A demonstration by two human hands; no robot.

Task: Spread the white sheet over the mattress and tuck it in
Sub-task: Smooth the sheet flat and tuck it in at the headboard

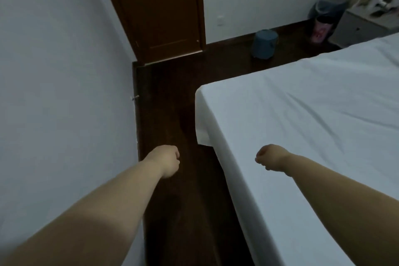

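The sheet (302, 114) lies flat on the bed, to the right of both closed, empty hands, and the right hand (269, 158) is nearer its long side edge than the left hand (167, 161).

The white sheet (302, 125) was matt cloth, softly creased. Beside it the floor (172, 101) was dark wood with a dull sheen; the door (159, 11) was smooth brown wood.
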